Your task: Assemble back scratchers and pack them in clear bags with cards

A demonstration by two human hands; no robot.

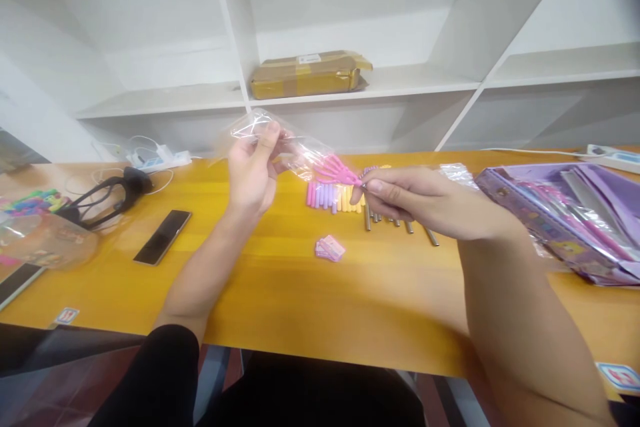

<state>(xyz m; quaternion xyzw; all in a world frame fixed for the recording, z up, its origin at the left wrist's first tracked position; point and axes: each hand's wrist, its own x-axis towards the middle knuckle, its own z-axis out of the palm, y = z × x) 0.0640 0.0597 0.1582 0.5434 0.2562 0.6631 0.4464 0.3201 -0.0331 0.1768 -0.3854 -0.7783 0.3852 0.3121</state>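
Observation:
My left hand [255,170] pinches a clear plastic bag [305,153] above the table, thumb on top. My right hand [400,193] is closed on the neck of a pink back scratcher [335,170]. Its spread, claw-like fingers point left and meet the bag's mouth; whether they are inside is hard to tell. Below lie rows of pink, purple and yellow tubes [330,197] and several metal rods [367,217], partly hidden behind my right hand. Nearer to me rests a small stack of pink cards [330,248].
A purple box [565,233] with wrapped items stands at the right. On the left lie a phone [163,237], black straps [115,193] and a clear tub [50,240] near colourful pieces. A taped carton [305,77] sits on the shelf behind; power strips line the back edge.

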